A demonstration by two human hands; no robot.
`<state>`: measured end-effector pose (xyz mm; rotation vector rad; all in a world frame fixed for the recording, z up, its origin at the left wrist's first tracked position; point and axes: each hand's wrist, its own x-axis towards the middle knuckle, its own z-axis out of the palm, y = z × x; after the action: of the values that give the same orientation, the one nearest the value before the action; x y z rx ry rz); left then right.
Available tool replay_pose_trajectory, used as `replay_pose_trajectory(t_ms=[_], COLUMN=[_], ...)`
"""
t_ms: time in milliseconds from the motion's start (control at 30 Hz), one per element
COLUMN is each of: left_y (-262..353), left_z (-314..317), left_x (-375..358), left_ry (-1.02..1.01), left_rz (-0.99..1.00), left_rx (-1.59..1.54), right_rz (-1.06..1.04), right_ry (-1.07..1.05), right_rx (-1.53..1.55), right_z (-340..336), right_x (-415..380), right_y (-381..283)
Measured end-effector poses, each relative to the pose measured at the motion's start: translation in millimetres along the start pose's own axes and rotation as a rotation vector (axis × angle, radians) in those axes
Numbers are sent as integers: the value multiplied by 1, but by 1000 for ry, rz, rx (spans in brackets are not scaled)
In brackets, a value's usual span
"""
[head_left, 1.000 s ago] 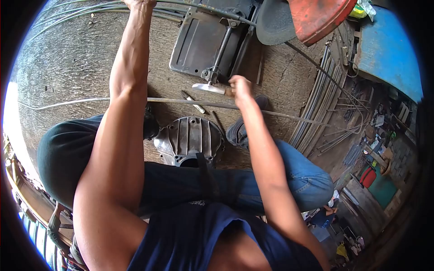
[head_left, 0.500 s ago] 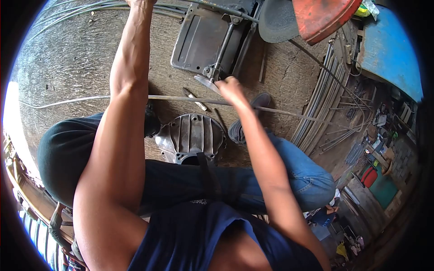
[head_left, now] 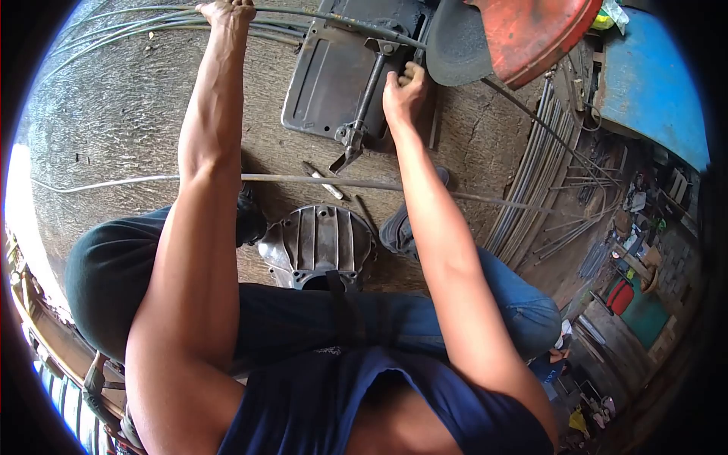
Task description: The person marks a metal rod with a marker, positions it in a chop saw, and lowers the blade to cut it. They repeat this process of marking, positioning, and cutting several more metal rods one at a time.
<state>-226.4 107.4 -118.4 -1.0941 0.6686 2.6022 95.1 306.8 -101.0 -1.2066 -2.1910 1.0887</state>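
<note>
My left hand (head_left: 227, 11) is closed around a long metal rod (head_left: 318, 15) at the top edge; its fingers are partly cut off by the frame. The rod runs right, across the vise of a cut-off saw, whose dark metal base (head_left: 322, 80) lies flat on the floor. My right hand (head_left: 404, 95) is over the base, between the vise screw (head_left: 371, 83) and the grey cutting disc (head_left: 459, 53). Its thumb and bent fingers are apart, with nothing seen between them. Below it, the vise's crank handle (head_left: 345, 161) is free. A red guard (head_left: 531, 34) covers part of the disc.
A ribbed metal housing (head_left: 322, 243) lies before my legs. Near it are a white marker-like stick (head_left: 327, 186) and a thin bar (head_left: 303, 179) crossing the floor. Bundled rods (head_left: 523, 159) and a blue panel (head_left: 652, 83) are on the right. A person (head_left: 547, 368) is at lower right.
My right hand has left the vise's crank handle and moved up beside the disc. The handle now shows at another angle. My left hand stays at the rod. The whole view has shifted slightly.
</note>
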Motion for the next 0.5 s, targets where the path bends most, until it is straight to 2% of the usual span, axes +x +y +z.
replay_pose_trajectory(t_ms=[33, 100, 133, 233, 500], left_y=[2, 0, -1, -1, 1], left_z=[-6, -4, -3, -3, -1], left_x=[24, 27, 27, 25, 24], left_ry=[-8, 0, 3, 4, 8], left_rz=[24, 22, 21, 16, 1], left_rx=[24, 29, 26, 16, -2], right_rz=[-1, -436, -471, -560, -564], right_ry=[-2, 122, 56, 61, -2], right_rx=[3, -83, -55, -163, -172], right_z=[3, 6, 3, 7, 5], right_x=[5, 15, 16, 28, 32], right_y=[-2, -3, -8, -1, -5])
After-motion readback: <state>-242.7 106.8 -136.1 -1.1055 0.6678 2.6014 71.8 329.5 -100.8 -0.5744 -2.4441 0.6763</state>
